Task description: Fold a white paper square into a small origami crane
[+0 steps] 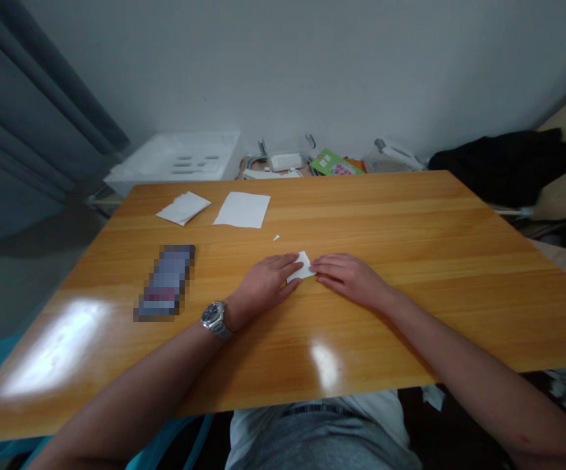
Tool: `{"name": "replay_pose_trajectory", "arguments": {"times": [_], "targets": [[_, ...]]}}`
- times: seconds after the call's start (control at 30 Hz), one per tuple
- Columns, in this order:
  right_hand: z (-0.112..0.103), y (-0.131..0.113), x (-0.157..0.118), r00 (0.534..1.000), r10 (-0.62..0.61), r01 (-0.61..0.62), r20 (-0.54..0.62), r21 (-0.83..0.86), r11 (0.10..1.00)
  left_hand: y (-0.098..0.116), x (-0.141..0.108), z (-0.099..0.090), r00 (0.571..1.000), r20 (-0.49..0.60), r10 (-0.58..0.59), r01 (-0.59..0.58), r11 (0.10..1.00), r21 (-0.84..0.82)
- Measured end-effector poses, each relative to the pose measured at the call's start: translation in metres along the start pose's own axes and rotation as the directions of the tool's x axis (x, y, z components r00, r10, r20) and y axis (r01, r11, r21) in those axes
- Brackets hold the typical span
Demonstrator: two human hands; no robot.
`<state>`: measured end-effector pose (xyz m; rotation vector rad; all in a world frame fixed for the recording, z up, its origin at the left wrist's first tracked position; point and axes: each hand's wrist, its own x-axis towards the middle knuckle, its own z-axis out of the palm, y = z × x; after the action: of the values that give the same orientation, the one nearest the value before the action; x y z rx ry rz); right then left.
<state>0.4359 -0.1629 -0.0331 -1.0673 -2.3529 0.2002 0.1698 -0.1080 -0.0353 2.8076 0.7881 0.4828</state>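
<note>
A small folded piece of white paper (304, 266) lies on the wooden table, between my two hands. My left hand (270, 279) has its fingers over the left part of the paper and its thumb along the near edge, gripping it against the tabletop. At the paper's right corner, my right hand (344, 275) pinches with its fingers close together. Fingers cover both ends of the paper, so its full shape is hidden. Just beyond it rests a tiny white paper scrap (276, 237).
A white sheet (242, 209) and a stack of folded white paper (183, 208) lie toward the far left of the table (410, 222). A blurred-out phone (168, 281) is left of my left hand. Behind the table are a white bin (179, 156) and a green booklet (334, 163).
</note>
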Motion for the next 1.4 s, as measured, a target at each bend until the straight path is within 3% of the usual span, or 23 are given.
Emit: {"name": "replay_pose_trajectory", "arguments": {"times": [0.3, 0.73, 0.93, 1.13, 1.4], "targets": [[0.005, 0.005, 0.002, 0.999, 0.038, -0.037, -0.007, 0.084, 0.996, 0.003, 0.002, 0.001, 0.999, -0.021, 0.048, -0.049, 0.997, -0.053], [-0.005, 0.018, -0.004, 0.990, 0.125, -0.116, -0.062, 0.135, 0.984, 0.002, -0.001, -0.004, 0.975, 0.069, 0.210, -0.199, 0.970, -0.139], [-0.006, 0.016, -0.003, 0.983, 0.178, -0.165, -0.053, 0.192, 0.967, 0.006, 0.000, -0.008, 0.971, 0.078, 0.227, -0.216, 0.967, -0.136], [0.002, 0.018, -0.003, 0.971, 0.223, -0.206, -0.084, 0.176, 0.963, 0.007, -0.001, -0.010, 0.943, 0.105, 0.316, -0.292, 0.936, -0.197], [0.007, 0.017, -0.001, 0.968, 0.238, -0.230, -0.079, 0.105, 0.968, 0.009, -0.002, -0.006, 0.947, 0.129, 0.296, -0.277, 0.950, -0.145]]}}
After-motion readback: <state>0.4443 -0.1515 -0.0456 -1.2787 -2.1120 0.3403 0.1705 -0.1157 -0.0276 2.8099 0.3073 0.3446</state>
